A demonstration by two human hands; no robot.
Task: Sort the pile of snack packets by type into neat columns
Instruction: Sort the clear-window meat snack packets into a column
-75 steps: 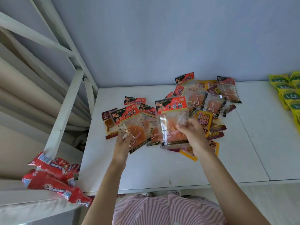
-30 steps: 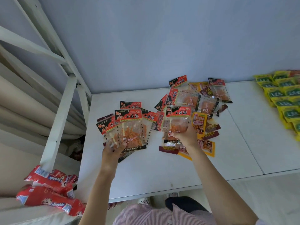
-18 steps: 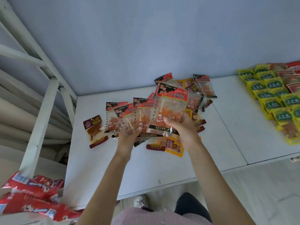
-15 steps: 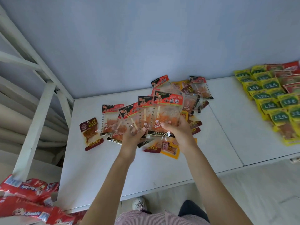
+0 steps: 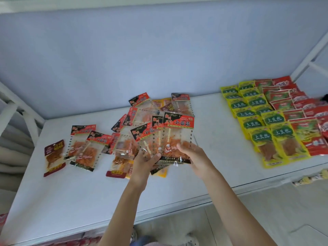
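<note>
Several red-topped clear packets (image 5: 165, 139) were fanned above the white table (image 5: 71, 192), pinched at their lower edges by the left hand (image 5: 145, 160) and the right hand (image 5: 192, 157), both closed on the fan. Behind them lay the unsorted pile (image 5: 156, 107). To the left two matching packets (image 5: 85, 146) overlapped, beside a maroon packet (image 5: 54, 157). Far right, yellow packets (image 5: 257, 121) and red packets (image 5: 301, 110) stood in columns.
</note>
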